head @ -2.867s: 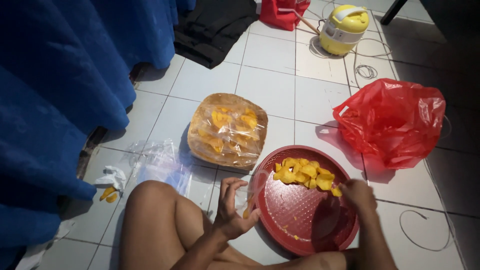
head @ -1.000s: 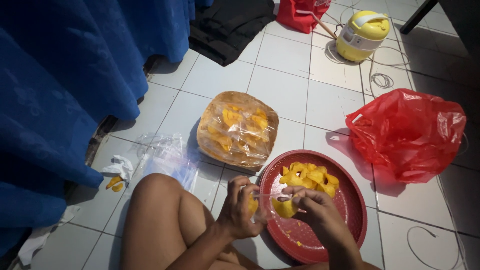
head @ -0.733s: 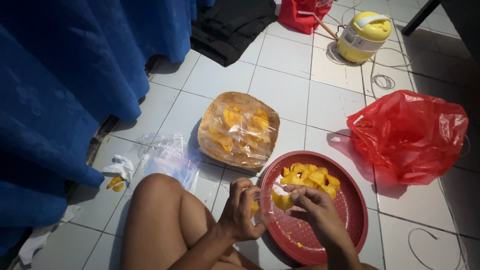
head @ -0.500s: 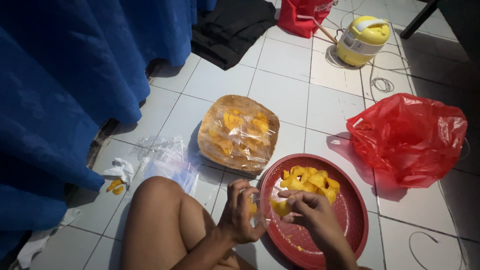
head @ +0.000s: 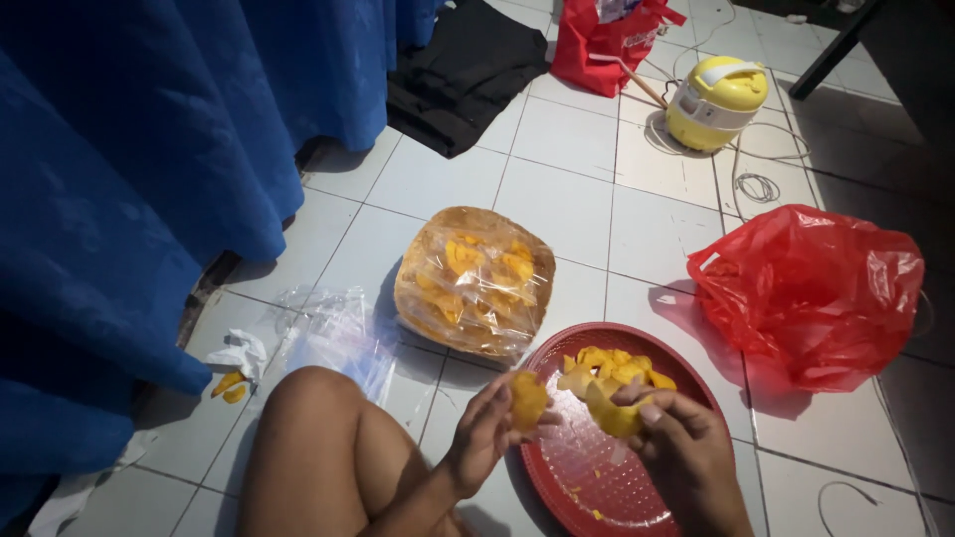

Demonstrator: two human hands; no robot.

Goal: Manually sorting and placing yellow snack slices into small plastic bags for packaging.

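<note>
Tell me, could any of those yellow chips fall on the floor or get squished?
Maybe. The left hand holds a chip right at the red tray's rim, so a slip could drop it onto the tiles. The right hand pinches another chip, which might crack if squeezed. The full clear bag sits close to the knee and might get bumped.

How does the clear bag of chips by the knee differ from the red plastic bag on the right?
The clear bag of chips is see-through, showing yellow chips inside; the red plastic bag hides its contents. The clear bag lies as a flat, squarish packed slab, while the red one sits crumpled and puffed up. The clear bag lies next to the red tray; the red bag lies apart. Both rest on the tiled floor, untouched by either hand.
</note>
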